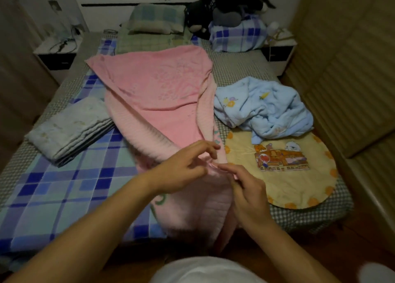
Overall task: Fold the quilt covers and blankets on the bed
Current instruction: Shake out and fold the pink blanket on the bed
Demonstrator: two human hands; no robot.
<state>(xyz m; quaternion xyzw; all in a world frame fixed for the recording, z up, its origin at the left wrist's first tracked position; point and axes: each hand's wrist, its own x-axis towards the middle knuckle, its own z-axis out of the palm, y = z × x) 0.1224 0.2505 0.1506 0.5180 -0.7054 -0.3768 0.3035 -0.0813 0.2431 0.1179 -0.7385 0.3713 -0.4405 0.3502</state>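
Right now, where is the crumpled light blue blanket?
In the head view, the light blue blanket lies bunched on the right side of the bed, beside the pink blanket and just behind the round yellow mat.

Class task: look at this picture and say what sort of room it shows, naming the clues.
Most likely a home bedroom: a bed with a checked sheet, a pillow against the headboard, and a bedside table at its side.

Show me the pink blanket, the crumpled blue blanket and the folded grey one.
pink blanket (156,90), head view, flat middle.
blue blanket (265,109), head view, centre of the heap.
grey blanket (70,126), head view, top face.
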